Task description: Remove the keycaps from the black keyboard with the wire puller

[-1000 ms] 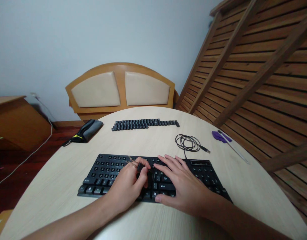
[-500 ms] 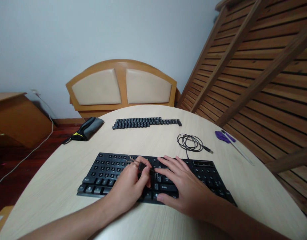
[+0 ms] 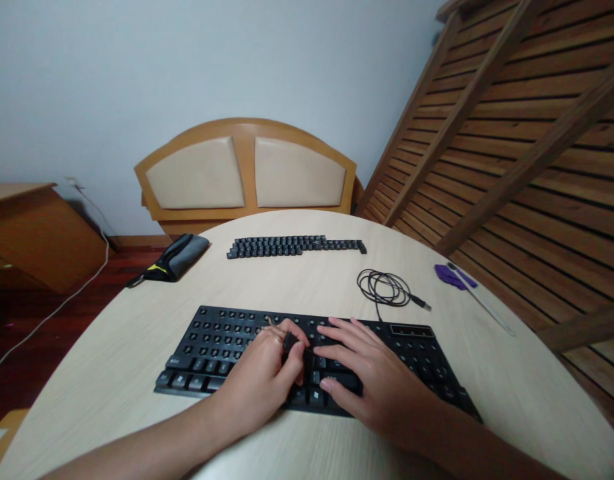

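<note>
A black keyboard (image 3: pixel 221 337) lies on the table under both hands. Many of its upper positions show bare switches, while caps remain along the lower rows. My left hand (image 3: pixel 259 373) is closed, thumb against bent fingers, around what looks like a black keycap puller (image 3: pixel 289 341). Thin wire prongs stick out behind its knuckles, and its working end is mostly hidden by the fingers above the keys. Just right of it, my right hand (image 3: pixel 374 373) rests with spread fingers across the keyboard, its thumb at the lower keys.
Removed keycaps (image 3: pixel 271 246) stand in rows at the back of the round table (image 3: pixel 287 287). A coiled USB cable (image 3: pixel 384 288) lies behind the keyboard. A grey-black pouch (image 3: pixel 179 257) sits at the left edge, and a purple cloth (image 3: pixel 451 276) with a thin white stick (image 3: pixel 479 301) at right.
The view has shifted slightly. My left hand has tilted a little, so less of the wire prongs shows behind its knuckles. My right hand stays spread on the keyboard.
</note>
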A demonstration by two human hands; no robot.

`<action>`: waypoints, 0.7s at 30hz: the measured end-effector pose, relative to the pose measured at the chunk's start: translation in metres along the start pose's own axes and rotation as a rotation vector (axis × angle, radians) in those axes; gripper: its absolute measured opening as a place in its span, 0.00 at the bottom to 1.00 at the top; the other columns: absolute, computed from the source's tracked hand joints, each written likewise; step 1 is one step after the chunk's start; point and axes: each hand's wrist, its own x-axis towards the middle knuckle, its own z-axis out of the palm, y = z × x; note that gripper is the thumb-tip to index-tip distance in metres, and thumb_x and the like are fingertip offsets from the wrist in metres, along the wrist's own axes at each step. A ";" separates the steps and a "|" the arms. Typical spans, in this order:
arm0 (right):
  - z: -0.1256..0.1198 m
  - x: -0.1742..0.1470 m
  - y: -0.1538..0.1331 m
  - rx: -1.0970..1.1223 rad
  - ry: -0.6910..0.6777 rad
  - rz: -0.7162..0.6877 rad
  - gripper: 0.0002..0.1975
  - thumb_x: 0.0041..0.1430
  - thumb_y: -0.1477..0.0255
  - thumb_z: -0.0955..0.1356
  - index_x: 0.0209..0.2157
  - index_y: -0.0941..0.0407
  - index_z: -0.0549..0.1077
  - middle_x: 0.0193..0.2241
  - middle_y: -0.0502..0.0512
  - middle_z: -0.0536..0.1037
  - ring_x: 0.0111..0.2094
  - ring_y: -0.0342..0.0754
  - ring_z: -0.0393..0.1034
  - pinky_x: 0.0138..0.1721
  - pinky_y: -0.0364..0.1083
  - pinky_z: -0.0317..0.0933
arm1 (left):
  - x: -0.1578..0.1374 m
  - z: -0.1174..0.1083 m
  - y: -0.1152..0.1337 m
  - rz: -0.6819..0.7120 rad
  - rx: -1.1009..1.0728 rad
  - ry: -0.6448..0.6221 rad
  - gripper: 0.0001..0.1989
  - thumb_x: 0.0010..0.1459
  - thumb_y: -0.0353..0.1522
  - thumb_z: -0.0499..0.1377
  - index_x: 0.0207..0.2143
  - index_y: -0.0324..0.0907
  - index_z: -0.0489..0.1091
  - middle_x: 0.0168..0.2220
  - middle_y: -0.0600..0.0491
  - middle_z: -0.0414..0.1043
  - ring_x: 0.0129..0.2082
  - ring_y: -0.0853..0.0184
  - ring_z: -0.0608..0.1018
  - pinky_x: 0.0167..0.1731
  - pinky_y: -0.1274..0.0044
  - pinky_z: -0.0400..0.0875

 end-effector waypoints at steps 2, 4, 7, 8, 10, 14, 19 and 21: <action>0.001 0.000 0.000 0.001 0.019 -0.009 0.18 0.58 0.66 0.68 0.50 0.51 0.76 0.57 0.57 0.72 0.61 0.59 0.60 0.63 0.65 0.49 | 0.000 0.000 0.000 0.021 0.024 -0.004 0.11 0.67 0.33 0.46 0.35 0.42 0.66 0.27 0.54 0.71 0.31 0.64 0.75 0.34 0.72 0.68; 0.003 -0.001 0.001 0.001 0.041 -0.016 0.17 0.58 0.66 0.68 0.49 0.52 0.76 0.56 0.58 0.73 0.60 0.58 0.62 0.63 0.65 0.50 | 0.000 0.001 0.000 0.041 0.034 -0.003 0.14 0.68 0.33 0.46 0.32 0.42 0.67 0.29 0.53 0.71 0.33 0.64 0.75 0.37 0.72 0.68; 0.006 -0.001 0.002 -0.006 0.072 -0.033 0.16 0.59 0.67 0.68 0.49 0.52 0.77 0.55 0.58 0.74 0.59 0.57 0.64 0.62 0.64 0.53 | 0.000 0.000 0.000 0.073 0.035 0.009 0.15 0.68 0.34 0.47 0.32 0.42 0.69 0.33 0.51 0.73 0.36 0.64 0.75 0.42 0.70 0.68; 0.007 -0.002 0.003 -0.009 0.084 -0.040 0.16 0.60 0.68 0.67 0.49 0.53 0.77 0.54 0.58 0.75 0.58 0.57 0.65 0.61 0.63 0.54 | 0.000 0.000 0.000 0.077 0.035 0.018 0.13 0.68 0.34 0.47 0.34 0.42 0.70 0.36 0.51 0.73 0.38 0.64 0.75 0.44 0.70 0.68; 0.009 -0.003 0.003 -0.017 0.107 -0.049 0.15 0.61 0.69 0.66 0.49 0.54 0.77 0.54 0.58 0.75 0.58 0.56 0.65 0.60 0.61 0.57 | 0.000 -0.001 0.000 0.078 0.043 0.034 0.11 0.67 0.33 0.48 0.39 0.42 0.70 0.39 0.50 0.74 0.41 0.63 0.75 0.46 0.69 0.67; 0.011 -0.004 0.003 -0.012 0.142 -0.056 0.14 0.61 0.70 0.67 0.47 0.56 0.78 0.51 0.58 0.77 0.56 0.55 0.68 0.57 0.57 0.63 | 0.000 -0.001 0.001 0.088 0.130 0.070 0.11 0.67 0.31 0.48 0.37 0.41 0.70 0.38 0.49 0.74 0.43 0.61 0.74 0.47 0.66 0.66; 0.010 -0.003 0.002 0.033 0.176 -0.048 0.13 0.59 0.70 0.68 0.45 0.56 0.79 0.48 0.59 0.79 0.52 0.54 0.71 0.55 0.55 0.65 | 0.001 -0.002 0.004 0.149 0.246 0.060 0.12 0.66 0.30 0.48 0.32 0.40 0.68 0.34 0.49 0.73 0.41 0.60 0.72 0.48 0.64 0.64; 0.009 -0.001 0.001 0.047 0.180 -0.045 0.13 0.58 0.70 0.68 0.44 0.57 0.79 0.48 0.59 0.79 0.51 0.54 0.71 0.55 0.54 0.65 | 0.001 -0.002 0.005 0.162 0.238 0.039 0.12 0.66 0.30 0.48 0.31 0.40 0.68 0.34 0.49 0.74 0.43 0.60 0.72 0.48 0.65 0.64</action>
